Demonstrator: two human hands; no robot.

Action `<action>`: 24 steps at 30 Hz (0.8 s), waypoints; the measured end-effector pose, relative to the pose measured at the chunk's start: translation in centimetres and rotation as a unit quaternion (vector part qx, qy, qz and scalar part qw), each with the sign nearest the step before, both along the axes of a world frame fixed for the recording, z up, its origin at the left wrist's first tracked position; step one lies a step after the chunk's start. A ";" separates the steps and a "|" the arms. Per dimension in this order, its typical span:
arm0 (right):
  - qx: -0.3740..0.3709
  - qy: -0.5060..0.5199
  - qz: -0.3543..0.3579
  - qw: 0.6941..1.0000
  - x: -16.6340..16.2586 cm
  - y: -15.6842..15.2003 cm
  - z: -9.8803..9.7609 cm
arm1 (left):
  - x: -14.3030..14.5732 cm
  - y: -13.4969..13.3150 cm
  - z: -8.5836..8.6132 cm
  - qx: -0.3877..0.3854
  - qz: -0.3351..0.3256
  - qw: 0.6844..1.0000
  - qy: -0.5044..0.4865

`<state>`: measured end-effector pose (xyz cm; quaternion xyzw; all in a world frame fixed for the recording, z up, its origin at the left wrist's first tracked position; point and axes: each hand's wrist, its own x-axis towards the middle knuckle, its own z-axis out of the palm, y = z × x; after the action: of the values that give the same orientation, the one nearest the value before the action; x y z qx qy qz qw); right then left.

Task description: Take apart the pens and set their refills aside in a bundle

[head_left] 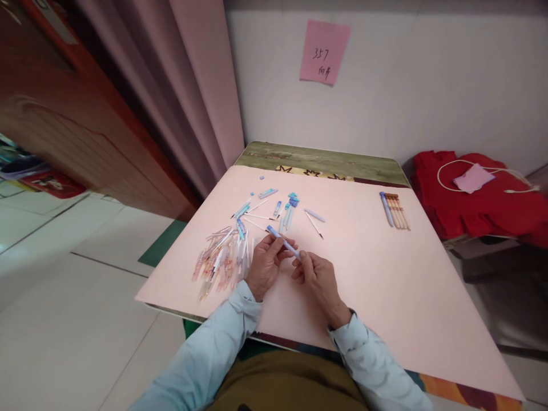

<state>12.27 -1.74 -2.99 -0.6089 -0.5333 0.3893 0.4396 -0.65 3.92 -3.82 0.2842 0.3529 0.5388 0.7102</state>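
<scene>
Between my two hands, above the near middle of the table, a blue-violet pen (288, 245) is held at a slant. The fingers of my left hand (266, 261) pinch it near its darker capped end. My right hand (317, 278) is closed on its lower end. Just left of my left hand lies a pile of pen parts (220, 260), pinkish and clear with white sticks among them. Beyond the hands are loose blue pen barrels (287, 218), a cluster of blue caps (293, 199) and white dark-tipped refills (314, 224).
A row of pens (396, 211), one blue and several beige with brown caps, lies at the table's right. Pale paper covers the table (377, 291). A red cloth-covered seat (466, 200) bearing a white cable stands to the right; a pink curtain (201, 68) hangs at the left.
</scene>
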 end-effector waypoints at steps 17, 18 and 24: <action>0.009 -0.026 -0.020 0.999 0.2 0.0 0.5 | -0.1 0.1 -0.1 -0.006 0.018 1.000 0.014; 0.007 -0.026 -0.016 1.000 0.1 0.0 0.5 | -0.1 0.1 -0.1 -0.006 0.022 1.000 0.016; 0.039 -0.068 -0.028 0.997 0.0 -0.1 0.0 | 0.1 0.1 -0.1 -0.002 0.032 0.999 0.029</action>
<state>12.26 -1.81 -2.99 -0.6311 -0.5595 0.3132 0.4366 -0.56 4.00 -3.87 0.2871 0.3832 0.5523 0.6824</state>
